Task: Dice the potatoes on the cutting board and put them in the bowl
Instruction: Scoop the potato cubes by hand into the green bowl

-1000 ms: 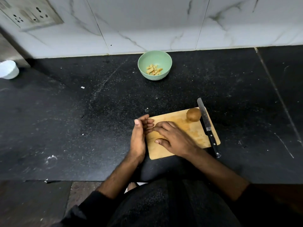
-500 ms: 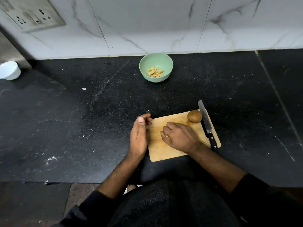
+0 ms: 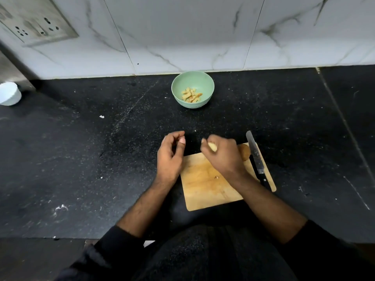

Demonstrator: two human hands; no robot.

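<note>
Right hand (image 3: 222, 157) is up over the far edge of the wooden cutting board (image 3: 205, 187), fingers curled round pale potato pieces (image 3: 212, 146), 1 showing at the knuckles; left hand (image 3: 170, 157) hangs just beside the board's left edge, fingers loosely curled, holding nothing that can be seen. 1 whole potato (image 3: 245, 152) sits at the board's far right corner, partly hidden behind the right hand; the knife (image 3: 257, 159) lies along the board's right side, just beside that potato, blade pointing away. 1 small scrap (image 3: 216, 177) lies on the board near the right wrist. Green bowl (image 3: 192, 82) stands well apart by the wall on the black counter (image 3: 81, 159), diced potato (image 3: 191, 95) already in it; 1 white cup (image 3: 9, 93) at far left.
</note>
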